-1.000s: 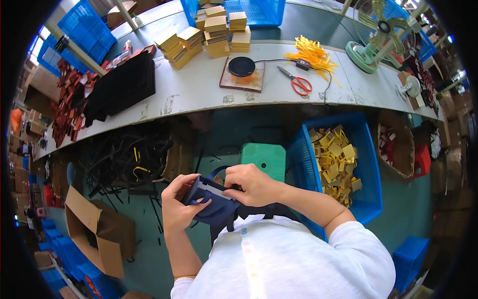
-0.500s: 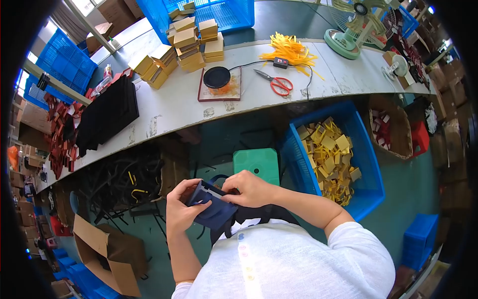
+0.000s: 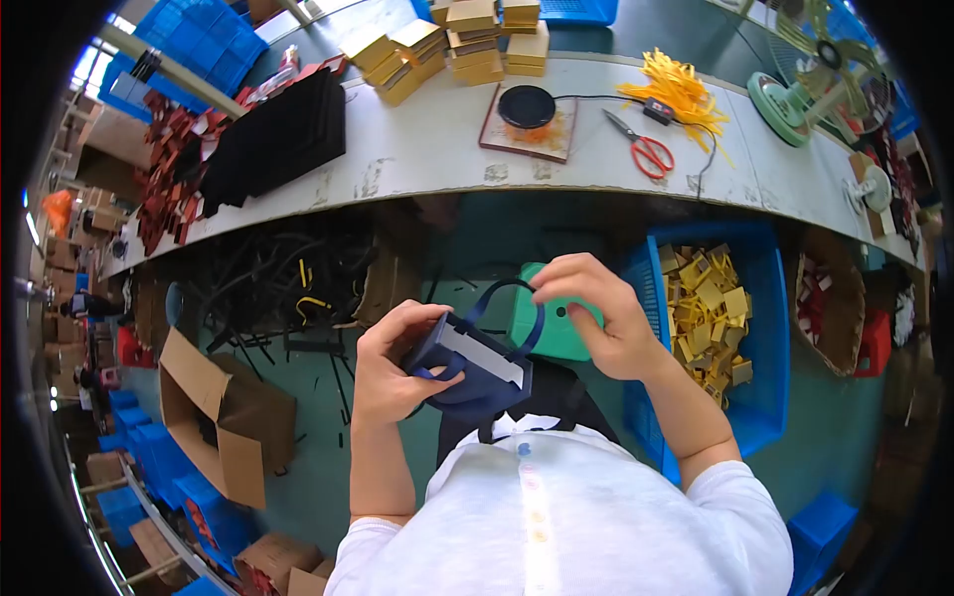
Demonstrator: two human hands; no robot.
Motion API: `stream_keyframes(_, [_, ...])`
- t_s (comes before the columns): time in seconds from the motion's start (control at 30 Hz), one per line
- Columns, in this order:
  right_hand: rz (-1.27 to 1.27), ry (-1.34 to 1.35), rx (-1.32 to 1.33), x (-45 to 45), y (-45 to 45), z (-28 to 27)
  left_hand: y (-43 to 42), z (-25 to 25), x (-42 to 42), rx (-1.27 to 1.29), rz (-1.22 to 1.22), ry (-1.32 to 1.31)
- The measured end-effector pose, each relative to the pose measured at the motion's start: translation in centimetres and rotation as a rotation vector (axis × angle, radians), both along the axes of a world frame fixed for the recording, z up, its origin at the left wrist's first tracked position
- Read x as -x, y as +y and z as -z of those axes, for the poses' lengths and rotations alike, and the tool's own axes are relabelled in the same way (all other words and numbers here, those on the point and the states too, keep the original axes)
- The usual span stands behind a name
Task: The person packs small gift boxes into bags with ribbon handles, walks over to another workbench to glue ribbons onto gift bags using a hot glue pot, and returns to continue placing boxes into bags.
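Note:
A small navy blue bag with a white inside edge is held in front of the white shirt, its opening facing up. My left hand grips its left end, fingers behind and thumb over a short ribbon loop. The other ribbon handle arches up from the far side of the bag. My right hand is raised at the right of this handle, thumb and fingers apart, fingertips at or close to the ribbon. Whether they touch it is unclear.
A green stool stands beyond the bag. To the right is a blue crate of yellow ribboned pieces. The white worktable bears red scissors, a black round device, yellow ribbons and black sheets. An open carton sits left.
My right hand has left the bag's opening and moved up and right, its fingers spreading. The far handle now stands up in a wide loop. The view has shifted, too.

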State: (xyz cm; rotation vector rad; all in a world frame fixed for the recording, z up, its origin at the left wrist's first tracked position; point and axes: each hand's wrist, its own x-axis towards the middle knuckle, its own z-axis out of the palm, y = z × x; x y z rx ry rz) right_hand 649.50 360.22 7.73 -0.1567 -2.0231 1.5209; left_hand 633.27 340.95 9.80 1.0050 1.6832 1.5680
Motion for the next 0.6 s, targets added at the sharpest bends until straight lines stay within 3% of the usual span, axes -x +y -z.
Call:
stream_keyframes(0.03, [-0.124,0.027,-0.145,0.4,-0.1,-0.5,-0.4,0.0,0.0,0.001,-0.018,0.005])
stream_keyframes(0.1, [-0.19,0.003,-0.127,1.2,-1.3,-1.2,-1.6,0.0,-0.3,-0.014,-0.038,0.028])
stream_keyframes(0.17, [-0.329,-0.198,-0.287,1.8,-2.5,-1.6,-2.7,0.0,-0.5,-0.006,-0.068,0.06])
stream_keyframes(0.33, [-0.393,-0.251,-0.289,4.0,-6.2,-0.7,-7.1,-0.1,0.0,0.085,-0.139,0.123])
stream_keyframes(0.4, [-0.593,-0.222,0.072,5.4,-7.6,-0.4,-10.0,-0.2,0.4,0.025,-0.212,-0.006])
stream_keyframes(0.43, [-0.482,-0.135,0.358,6.0,-9.1,-0.7,-11.8,-0.1,0.4,-0.032,-0.26,-0.143])
stream_keyframes(0.5, [-0.128,-0.034,0.439,7.8,-11.4,-1.2,-16.3,0.4,0.4,-0.085,-0.344,-0.128])
stream_keyframes(0.6, [-0.45,-0.126,0.176,9.9,-16.0,-0.7,-24.0,1.0,-0.2,-0.215,-0.502,-0.183])
